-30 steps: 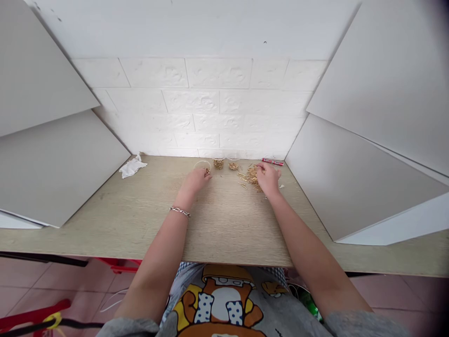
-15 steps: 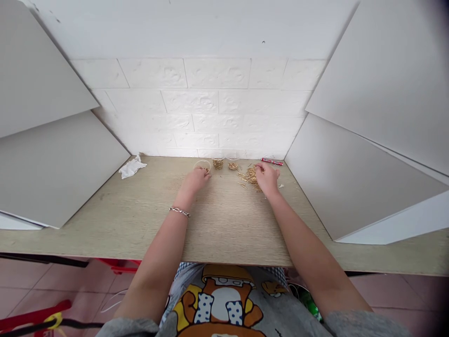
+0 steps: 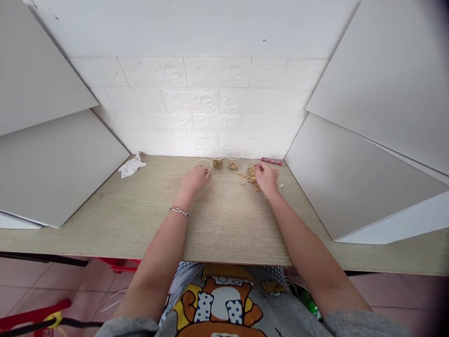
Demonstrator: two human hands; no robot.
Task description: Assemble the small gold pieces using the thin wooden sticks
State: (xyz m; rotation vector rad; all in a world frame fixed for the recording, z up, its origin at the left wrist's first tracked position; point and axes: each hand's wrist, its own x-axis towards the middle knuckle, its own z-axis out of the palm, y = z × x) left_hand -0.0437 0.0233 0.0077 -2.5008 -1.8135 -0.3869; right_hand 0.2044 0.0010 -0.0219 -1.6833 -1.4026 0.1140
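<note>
My left hand (image 3: 197, 179) reaches to the near side of a clear round cup (image 3: 203, 161), which has small gold pieces in it. Its fingers are bent together, and their tips are mostly hidden. At the right, my right hand (image 3: 267, 179) is pinched closed over the edge of a pile of thin gold pins (image 3: 250, 175). What lies between its fingertips is too small to make out. Between the hands stand a clear cup filled with gold pieces (image 3: 218, 163) and another clear cup with fewer gold bits (image 3: 233, 165).
A red marker pen (image 3: 272, 161) lies by the wall behind the pile. Crumpled white tissue (image 3: 132, 166) rests at the far left of the wooden table (image 3: 235, 224). Grey-white panels (image 3: 66, 168) lean along both sides. A white brick-pattern wall (image 3: 206, 100) closes off the back.
The fingers of my left hand have shifted slightly at the cup, and fewer gold pieces show there. My right hand stays at the pin pile.
</note>
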